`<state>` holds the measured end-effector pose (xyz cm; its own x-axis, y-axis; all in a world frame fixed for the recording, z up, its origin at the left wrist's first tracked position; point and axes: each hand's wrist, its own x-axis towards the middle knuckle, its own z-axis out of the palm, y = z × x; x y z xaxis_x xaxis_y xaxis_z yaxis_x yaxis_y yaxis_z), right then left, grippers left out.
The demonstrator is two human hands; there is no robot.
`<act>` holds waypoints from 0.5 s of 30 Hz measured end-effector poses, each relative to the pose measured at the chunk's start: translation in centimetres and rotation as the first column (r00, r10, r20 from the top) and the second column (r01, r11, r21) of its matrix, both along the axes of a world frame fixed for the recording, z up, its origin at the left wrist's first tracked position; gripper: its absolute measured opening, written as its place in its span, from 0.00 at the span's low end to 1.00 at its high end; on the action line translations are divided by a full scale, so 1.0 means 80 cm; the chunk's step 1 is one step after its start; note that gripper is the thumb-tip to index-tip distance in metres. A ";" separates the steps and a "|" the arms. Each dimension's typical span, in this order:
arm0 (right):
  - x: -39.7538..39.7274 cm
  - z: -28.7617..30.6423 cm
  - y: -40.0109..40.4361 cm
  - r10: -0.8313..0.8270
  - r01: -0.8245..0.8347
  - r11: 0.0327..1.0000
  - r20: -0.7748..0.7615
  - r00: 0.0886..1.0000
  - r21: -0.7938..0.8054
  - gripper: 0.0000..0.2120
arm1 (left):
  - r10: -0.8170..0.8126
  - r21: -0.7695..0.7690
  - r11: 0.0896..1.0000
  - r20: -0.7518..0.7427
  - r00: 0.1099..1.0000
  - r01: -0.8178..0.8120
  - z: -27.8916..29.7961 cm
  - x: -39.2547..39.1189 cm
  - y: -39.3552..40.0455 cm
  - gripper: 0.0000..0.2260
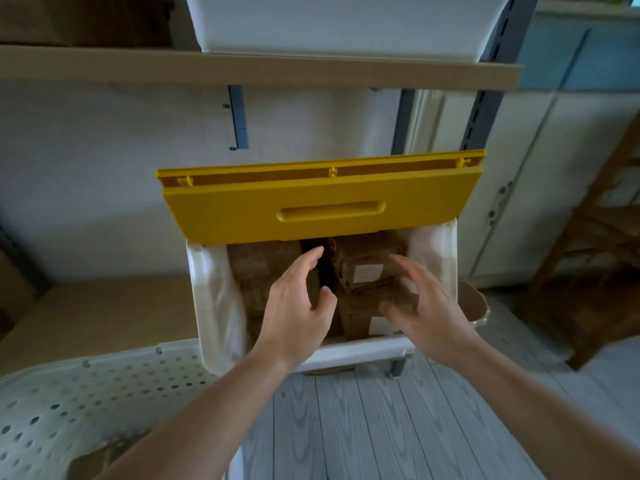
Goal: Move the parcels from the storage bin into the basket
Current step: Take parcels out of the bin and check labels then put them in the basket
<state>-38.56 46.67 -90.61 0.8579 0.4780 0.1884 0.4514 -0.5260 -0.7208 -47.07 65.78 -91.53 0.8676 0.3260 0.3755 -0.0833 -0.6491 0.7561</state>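
Both hands inside white plastic storage bin [214,299] with yellow flip-up lid [322,206] raised. Left hand [294,306] and right hand [426,306] spread, fingers loose, gripping nothing, over brown paper-wrapped parcels [363,271] in bin. White perforated plastic basket [86,386] lower left on floor.

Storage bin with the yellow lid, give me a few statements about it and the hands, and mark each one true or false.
1. The yellow lid is flipped up, leaving the storage bin open. True.
2. The bin is empty. False: brown parcels lie inside.
3. Both hands reach into the bin, fingers spread. True: the left hand and right hand hover over the parcels.
4. The right hand is lifting a parcel clear of the bin. False: no parcel is raised out.
5. The perforated basket stands right of the bin. False: it is at lower left.
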 end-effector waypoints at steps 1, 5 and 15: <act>0.007 -0.003 0.000 -0.023 0.023 1.000 0.013 1.000 -0.002 0.35 | 0.000 -0.005 1.000 -0.015 1.000 0.000 -0.003 0.008 -0.004 0.26; 0.033 -0.017 0.011 -0.088 0.089 0.996 0.030 0.996 -0.006 0.35 | 0.000 -0.025 1.000 -0.057 0.998 -0.002 -0.019 0.039 -0.015 0.26; 0.086 -0.048 0.071 -0.229 0.229 0.973 -0.002 0.973 0.005 0.45 | 0.037 -0.224 0.971 -0.220 0.975 -0.088 -0.065 0.115 -0.031 0.25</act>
<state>-31.68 52.33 -94.41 0.9447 0.2679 0.1892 0.3184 -0.6112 -0.7246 -37.84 63.31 -96.71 0.8941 0.4381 0.0925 0.1310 -0.4534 0.8816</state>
